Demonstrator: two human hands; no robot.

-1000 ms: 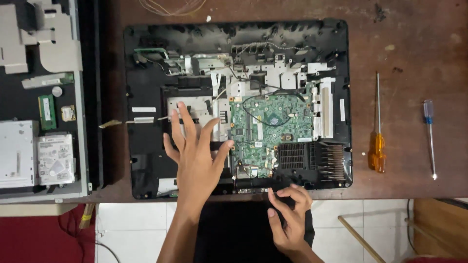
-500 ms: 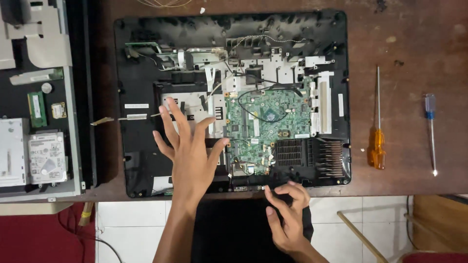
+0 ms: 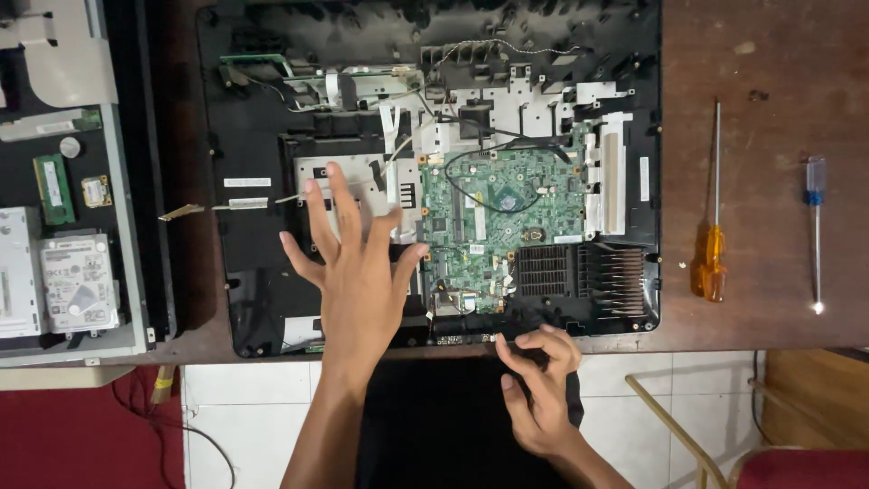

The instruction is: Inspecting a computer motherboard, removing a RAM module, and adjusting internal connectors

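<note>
An opened all-in-one computer chassis point(image 3: 253, 226) lies flat on the brown table, its green motherboard point(image 3: 507, 222) and black heatsink fins point(image 3: 584, 272) exposed. My left hand point(image 3: 358, 272) hovers flat over the chassis's lower left, fingers spread, above a metal drive bay plate point(image 3: 362, 181); it holds nothing. My right hand point(image 3: 539, 389) is at the chassis's near edge, just below the heatsink, with fingers curled and pinched together. Whether something small sits between the fingertips cannot be made out.
An orange-handled screwdriver point(image 3: 711, 235) and a blue-handled one point(image 3: 816, 231) lie on the table to the right. At left a removed panel point(image 3: 127, 272) carries a hard drive point(image 3: 77, 282), a memory stick point(image 3: 52, 188) and a small card point(image 3: 95, 191). A chair point(image 3: 724, 435) stands below right.
The view has drifted so the chassis sits higher and further left. My left hand stays spread over the drive bay area; my right hand stays pinched at the near edge.
</note>
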